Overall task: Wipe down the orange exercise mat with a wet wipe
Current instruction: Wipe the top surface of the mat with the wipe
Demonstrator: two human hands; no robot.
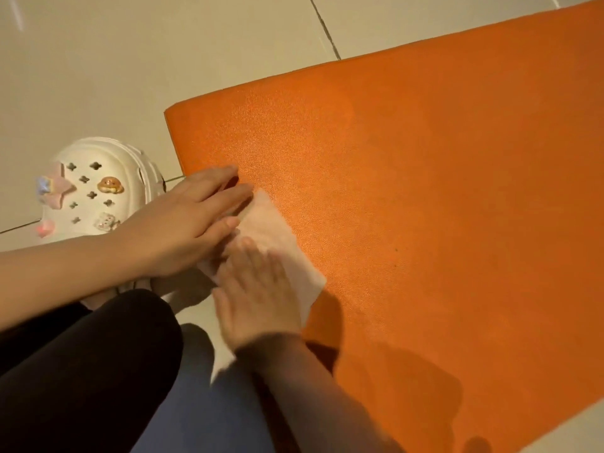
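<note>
Both flat hands, left hand [192,220] and right hand [261,295], fingers straight, pressing thin white wet wipe [277,243] at near corner of orange textured foam exercise mat [425,191] lying on floor tiles; wiping seemingly just starting, most of surface remaining.

Head view, steeply down, close.

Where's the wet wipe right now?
Head view: the wet wipe lies flat at the orange mat's near-left edge, under both the left hand and right hand.
</note>
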